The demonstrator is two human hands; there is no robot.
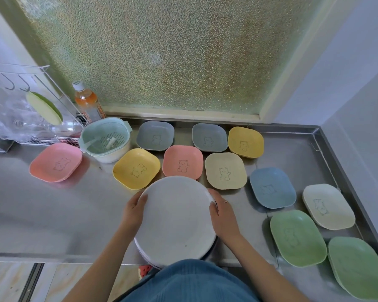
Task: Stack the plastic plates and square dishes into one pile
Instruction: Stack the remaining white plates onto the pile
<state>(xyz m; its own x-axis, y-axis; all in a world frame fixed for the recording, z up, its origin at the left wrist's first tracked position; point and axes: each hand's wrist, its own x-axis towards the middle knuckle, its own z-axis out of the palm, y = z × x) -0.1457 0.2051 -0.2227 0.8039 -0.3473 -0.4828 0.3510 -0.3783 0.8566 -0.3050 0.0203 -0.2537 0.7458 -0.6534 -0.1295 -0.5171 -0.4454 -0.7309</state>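
Observation:
A stack of round white plates (176, 219) sits at the counter's near edge. My left hand (133, 211) grips its left rim and my right hand (222, 216) grips its right rim. Around it lie several square bear-print dishes: pink (56, 162), yellow (136, 168), pink (182, 161), cream (225, 171), blue (272, 188), two grey (155, 135) (209, 137), yellow (245, 142), pale white (328, 206) and two green (297, 237) (360, 267).
A mint strainer bowl (106, 139) stands behind the yellow dish. A wire dish rack (28, 110) with a green plate and a drink bottle (86, 101) occupy the back left. The steel counter (42, 210) has a raised rim on the right, below a frosted window.

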